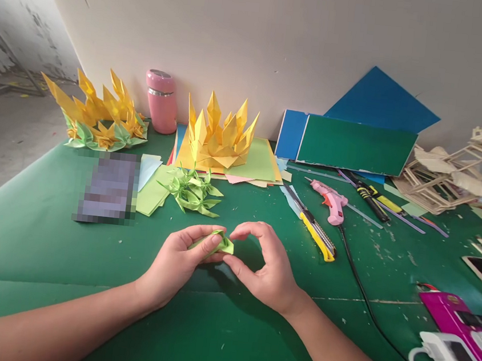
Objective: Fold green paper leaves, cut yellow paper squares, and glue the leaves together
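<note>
Left hand (176, 260) closed around folded green paper (218, 242), right hand (268, 269) half-open, fingertips touching its right end.

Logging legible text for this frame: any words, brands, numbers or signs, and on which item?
None can be read.
Pixelated patch on the table: blurred out.
Pink bottle, glue gun, yellow knife, folded green paper in left hand and right hand: no print visible.

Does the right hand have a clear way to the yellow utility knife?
Probably yes: the utility knife lies on open mat just right of the right hand, nothing between, though its fingers are at the folded green paper.
</note>
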`<state>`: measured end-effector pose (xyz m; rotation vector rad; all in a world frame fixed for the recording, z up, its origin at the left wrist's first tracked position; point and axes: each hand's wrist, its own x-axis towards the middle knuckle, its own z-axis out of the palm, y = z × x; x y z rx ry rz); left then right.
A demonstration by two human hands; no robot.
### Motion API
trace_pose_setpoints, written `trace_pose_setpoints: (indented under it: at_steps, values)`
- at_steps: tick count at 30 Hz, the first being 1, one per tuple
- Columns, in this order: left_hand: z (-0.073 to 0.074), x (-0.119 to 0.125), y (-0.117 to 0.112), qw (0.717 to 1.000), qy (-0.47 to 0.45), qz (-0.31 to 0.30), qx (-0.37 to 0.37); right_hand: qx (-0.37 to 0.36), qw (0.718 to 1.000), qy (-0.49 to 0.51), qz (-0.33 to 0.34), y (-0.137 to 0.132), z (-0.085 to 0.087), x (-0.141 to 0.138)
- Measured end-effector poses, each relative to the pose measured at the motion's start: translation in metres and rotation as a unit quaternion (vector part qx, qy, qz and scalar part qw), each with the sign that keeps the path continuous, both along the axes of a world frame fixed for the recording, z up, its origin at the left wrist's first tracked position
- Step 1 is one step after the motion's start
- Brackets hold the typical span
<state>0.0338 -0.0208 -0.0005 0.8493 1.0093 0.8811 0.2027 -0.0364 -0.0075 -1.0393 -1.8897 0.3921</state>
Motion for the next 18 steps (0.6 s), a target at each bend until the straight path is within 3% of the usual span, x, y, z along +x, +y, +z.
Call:
trace_pose_setpoints:
  at_steps: [18]
  values:
    - [0.0008,0.0009,-0.0004,0.998,0.047,-0.007,0.032,0.057,0.998,-0.004,-0.014,-0.0012,-0.0010,-0.0041]
